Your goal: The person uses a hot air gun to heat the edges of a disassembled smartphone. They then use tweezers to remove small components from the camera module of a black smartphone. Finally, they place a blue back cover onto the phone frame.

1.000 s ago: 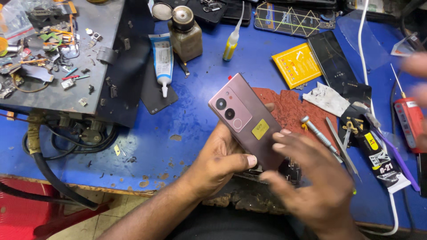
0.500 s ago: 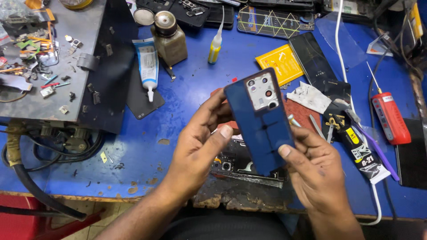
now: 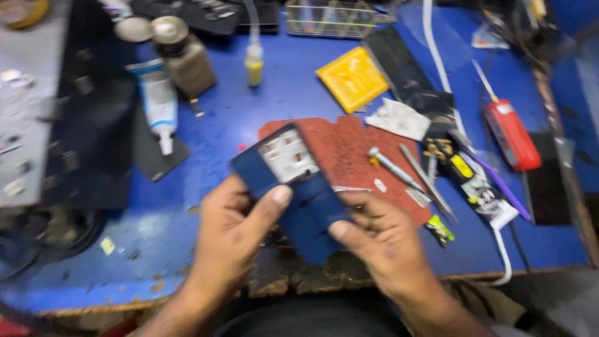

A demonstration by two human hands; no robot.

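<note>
Right, we see both hands, left hand and right hand, with a grip grasping the dark blue phone at the near edge of the bench. Beyond it lies a red mat; far left stands a glue tube.

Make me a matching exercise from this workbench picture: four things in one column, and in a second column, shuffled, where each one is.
Things
1. blue phone case
2. yellow packet
3. red tool
4. white tube

Places
A. lying near the right edge of the blue table
B. lying left of the brown bottle, nozzle toward the person
C. held between the left hand and right hand
D. lying flat beyond the red mat, near the far side

Pairs: 1-C, 2-D, 3-A, 4-B
</note>
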